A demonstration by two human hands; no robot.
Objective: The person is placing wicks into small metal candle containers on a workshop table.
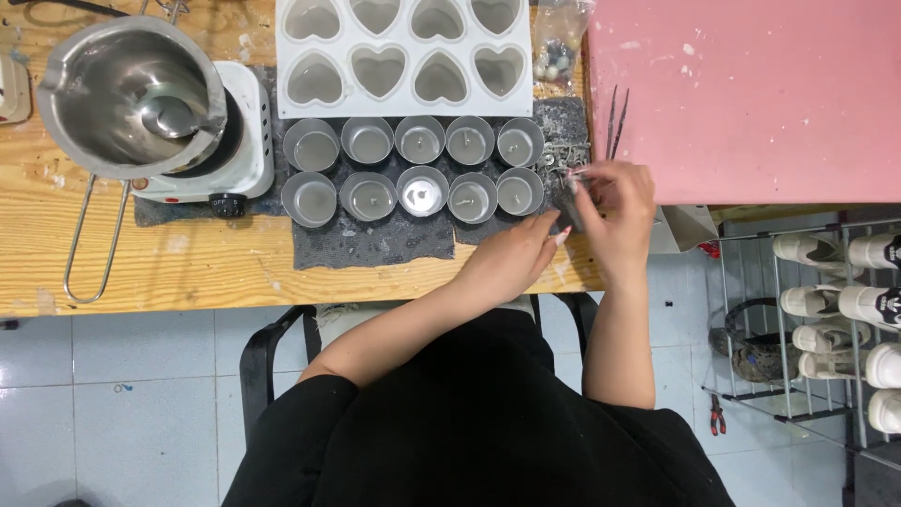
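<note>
Two rows of small round metal cups (419, 141) stand on a grey mat (375, 239) on the wooden table (141, 263); most hold grey wax with a wick, and one in the near row (422, 191) looks shiny inside. My left hand (514, 258) and my right hand (615, 202) meet at the mat's right end, fingers pinched on a small dark thing with metal wick pieces (570, 178). What exactly they hold is partly hidden. A pile of metal wick tabs (563, 150) lies just beyond my fingers.
A white heart-shaped mould tray (404, 56) lies behind the cups. A steel pouring pot (127, 89) sits on a small white hotplate (239, 160) at left. A pink board (751, 94), tweezers (615, 117) and a bag of beads (556, 52) are at right. A shoe rack (826, 310) stands on the tiled floor.
</note>
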